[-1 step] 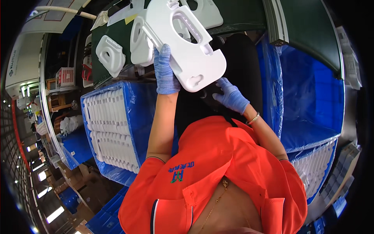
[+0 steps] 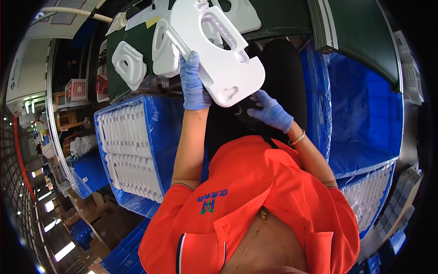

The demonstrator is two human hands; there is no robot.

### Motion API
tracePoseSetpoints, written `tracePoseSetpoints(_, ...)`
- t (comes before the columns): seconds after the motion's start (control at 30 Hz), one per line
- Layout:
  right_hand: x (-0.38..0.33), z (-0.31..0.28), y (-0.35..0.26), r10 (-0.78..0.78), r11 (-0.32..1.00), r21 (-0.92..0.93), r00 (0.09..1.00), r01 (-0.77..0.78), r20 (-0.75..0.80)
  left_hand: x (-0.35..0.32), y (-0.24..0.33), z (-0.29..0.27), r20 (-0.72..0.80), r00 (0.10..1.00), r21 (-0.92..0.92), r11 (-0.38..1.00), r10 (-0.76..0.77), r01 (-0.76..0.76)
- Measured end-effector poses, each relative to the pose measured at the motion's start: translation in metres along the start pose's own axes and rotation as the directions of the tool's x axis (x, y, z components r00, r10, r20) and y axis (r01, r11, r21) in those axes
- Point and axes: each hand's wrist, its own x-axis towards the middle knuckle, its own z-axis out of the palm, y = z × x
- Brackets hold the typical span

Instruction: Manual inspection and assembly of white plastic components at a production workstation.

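Observation:
My left hand [image 2: 195, 84], in a blue knit glove, grips the left edge of a large white plastic panel [image 2: 233, 75]. Its thumb lies along the top face, while the other fingers are hidden underneath. The panel is tilted above my lap, with a long oval opening and a small keyhole-shaped recess near its lower end. My right hand [image 2: 273, 114], gloved the same way, is just below the panel's lower right corner. Its fingers are apart and hold nothing; I cannot tell whether a fingertip touches the panel's edge.
Several similar white parts [image 2: 129, 65] lie on the dark green bench [image 2: 283, 18]. To my left, a blue lined crate [image 2: 159, 137] holds rows of white parts. On the right stand another lined blue crate [image 2: 360, 150] and a metal-edged green worktop [image 2: 365, 36].
My right hand has shifted very slightly to the right. The panel and my left hand stay practically in place.

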Motion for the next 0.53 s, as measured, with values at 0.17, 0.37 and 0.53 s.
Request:
tracePoseSetpoints(0.17,-0.006,-0.001,-0.029,-0.196,0.618,0.781,0.980,0.093,0.038,0.001,-0.007,0.002,0.018,0.999,-0.016,0.999,0.029,-0.028)
tracePoseSetpoints(0.37,0.003,0.018,-0.043,-0.132,0.353,0.927,0.988,0.125,-0.083,0.001,-0.020,-0.003,-0.013,0.997,-0.039,0.996,0.076,-0.077)
tracePoseSetpoints(0.53,0.002,0.020,-0.050,-0.038,0.424,0.894,0.989,0.147,-0.144,-0.003,-0.017,-0.003,-0.062,0.994,-0.020,0.996,0.086,-0.087)
